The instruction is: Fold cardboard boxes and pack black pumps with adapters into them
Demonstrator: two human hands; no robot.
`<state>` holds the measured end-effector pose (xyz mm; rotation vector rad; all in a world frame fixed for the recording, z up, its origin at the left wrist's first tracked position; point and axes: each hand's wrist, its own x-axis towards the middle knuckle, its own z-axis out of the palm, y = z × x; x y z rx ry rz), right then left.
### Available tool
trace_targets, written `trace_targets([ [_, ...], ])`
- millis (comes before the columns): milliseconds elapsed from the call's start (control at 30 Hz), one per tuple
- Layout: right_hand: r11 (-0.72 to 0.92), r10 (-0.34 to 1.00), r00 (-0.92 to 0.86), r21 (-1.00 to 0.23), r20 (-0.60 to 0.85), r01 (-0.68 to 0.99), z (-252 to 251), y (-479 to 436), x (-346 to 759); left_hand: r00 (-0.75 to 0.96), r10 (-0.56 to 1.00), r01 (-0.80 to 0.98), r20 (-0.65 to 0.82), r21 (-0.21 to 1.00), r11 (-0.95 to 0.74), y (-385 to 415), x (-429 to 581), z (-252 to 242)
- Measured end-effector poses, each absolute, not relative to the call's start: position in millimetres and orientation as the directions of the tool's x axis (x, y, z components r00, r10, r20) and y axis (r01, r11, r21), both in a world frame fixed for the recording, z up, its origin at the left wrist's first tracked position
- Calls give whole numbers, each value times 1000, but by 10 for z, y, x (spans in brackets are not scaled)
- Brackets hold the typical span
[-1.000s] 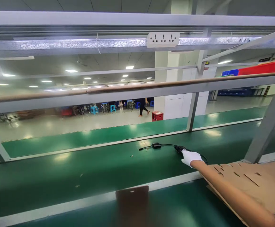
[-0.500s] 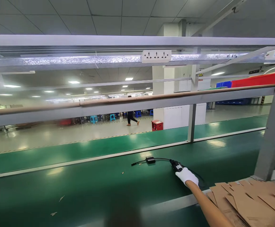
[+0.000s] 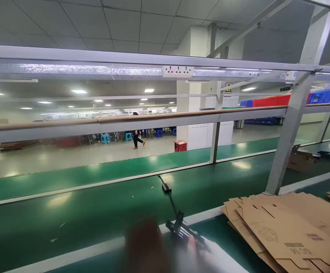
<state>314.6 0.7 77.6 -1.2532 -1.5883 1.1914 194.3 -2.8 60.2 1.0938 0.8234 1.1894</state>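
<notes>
Head view: black device [image 3: 186, 232] seen at near bottom centre, on near white edge strip of green belt [image 3: 96, 212]. Black cable [image 3: 172, 203] runs from device far across belt to small black box [image 3: 166, 187]. White-gloved right hand [image 3: 210, 258] blurred at bottom edge, just beside device; grip cannot be told. Left hand not seen. Flattened cardboard cartons [image 3: 281, 227] stacked near right. Metal frame post [image 3: 291, 125] stands behind cartons.

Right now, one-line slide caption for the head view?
Black corded device drawn across green belt toward flat cardboard cartons.
</notes>
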Motion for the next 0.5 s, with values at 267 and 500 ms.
trace_targets([
  [267,78,951,-282,-788,-124,611,1464,-713,3255,-162,982,-497,102,851,-170,-127,1482,1020],
  [500,145,983,-185,-567,-14,811,1725,-769,3268,-405,903,-495,143,796,-348,-257,924,1268],
])
